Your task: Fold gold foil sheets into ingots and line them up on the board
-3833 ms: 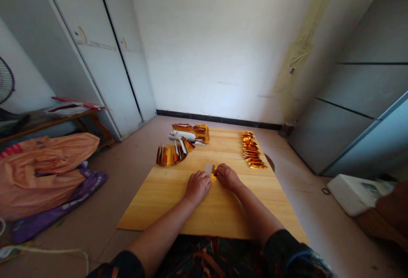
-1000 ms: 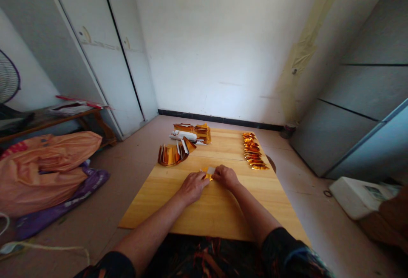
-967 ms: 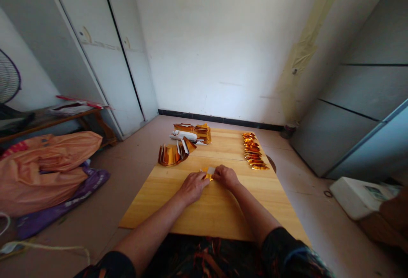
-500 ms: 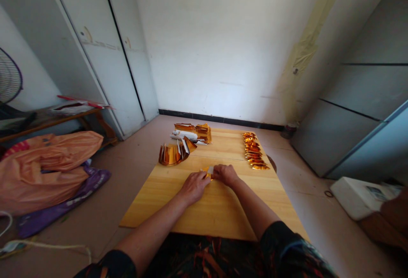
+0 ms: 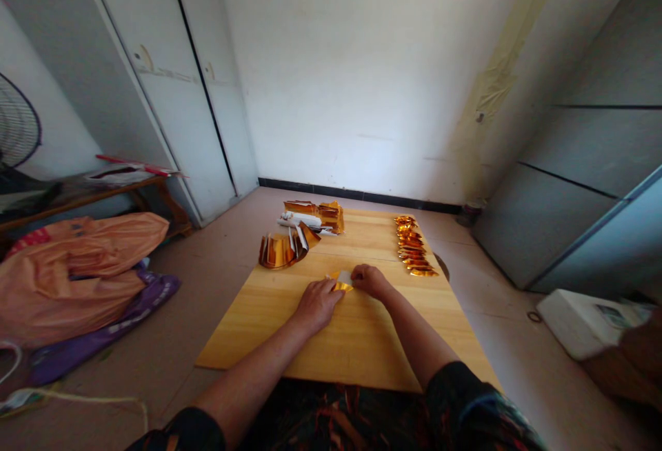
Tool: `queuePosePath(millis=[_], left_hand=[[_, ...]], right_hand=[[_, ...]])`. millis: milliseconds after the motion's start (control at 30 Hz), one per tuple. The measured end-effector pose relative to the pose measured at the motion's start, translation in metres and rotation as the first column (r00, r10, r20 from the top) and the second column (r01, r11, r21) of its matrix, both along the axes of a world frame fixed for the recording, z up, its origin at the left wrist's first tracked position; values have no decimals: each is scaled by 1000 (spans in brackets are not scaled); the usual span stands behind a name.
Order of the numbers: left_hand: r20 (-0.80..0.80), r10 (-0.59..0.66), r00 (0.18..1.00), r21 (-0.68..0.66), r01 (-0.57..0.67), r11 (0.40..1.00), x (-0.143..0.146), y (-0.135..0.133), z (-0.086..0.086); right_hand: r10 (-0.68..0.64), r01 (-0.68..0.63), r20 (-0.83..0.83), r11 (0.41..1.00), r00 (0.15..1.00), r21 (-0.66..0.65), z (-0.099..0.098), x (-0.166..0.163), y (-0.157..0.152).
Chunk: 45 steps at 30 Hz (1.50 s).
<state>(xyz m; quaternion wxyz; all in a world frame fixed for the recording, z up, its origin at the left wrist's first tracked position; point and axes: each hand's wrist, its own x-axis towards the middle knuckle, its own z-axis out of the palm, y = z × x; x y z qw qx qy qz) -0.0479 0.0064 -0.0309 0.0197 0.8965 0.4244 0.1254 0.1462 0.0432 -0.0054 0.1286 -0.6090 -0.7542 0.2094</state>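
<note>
Wooden bench [image 5: 362,341] on floor. Far left of it: curved gold foil stack [image 5: 282,249]; behind that, gold-and-white packs [image 5: 310,216]. Far right: row of folded gold pieces [image 5: 414,252]. Floor left: orange bag [image 5: 77,265] over purple bag [image 5: 103,327]; fan [image 5: 18,127]. Floor right: white box [image 5: 584,320].

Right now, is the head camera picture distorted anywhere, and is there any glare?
Head view: wide-angle stretch bends the cabinet doors and walls outward at the edges; the gold foil pieces glint brightly; the folded foil between both hands is small and soft, its detail unreadable.
</note>
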Motion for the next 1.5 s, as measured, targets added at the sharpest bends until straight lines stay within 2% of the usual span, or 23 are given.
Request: queuePosePath(millis=[133,333,633,833,1000,1233,1367,1500], left_hand=[[22,0,1000,-23,1,1000,2,-1,2],[-19,38,999,-16,-38,999,6,-5,13],[-46,86,995,-8,-86,996,12,-7,20],[-40,94,995,-10,-95,995,14,-7,17],[-21,99,995,-11,-99,995,14,-7,17],[-19,128,992,-29,-128,991,17,-10,25],[25,216,976,-40,-215,976,25,-12,25],[103,320,942,-31,-318,947,27,-11,19]], right_hand=[[-15,15,-59,1000,998,-9,-4,2,-1],[-41,39,60,998,997,42,-7,-5,-6],[-64,58,-55,994,996,-95,-6,-2,10],[-83,78,-48,992,995,-99,-7,-2,13],[-119,120,27,993,992,-20,-10,-6,10],[-62,62,-2,998,998,-32,-3,-1,5],[-93,86,122,995,988,58,0,-9,-7],[-13,-33,263,985,965,169,1,-18,-26]])
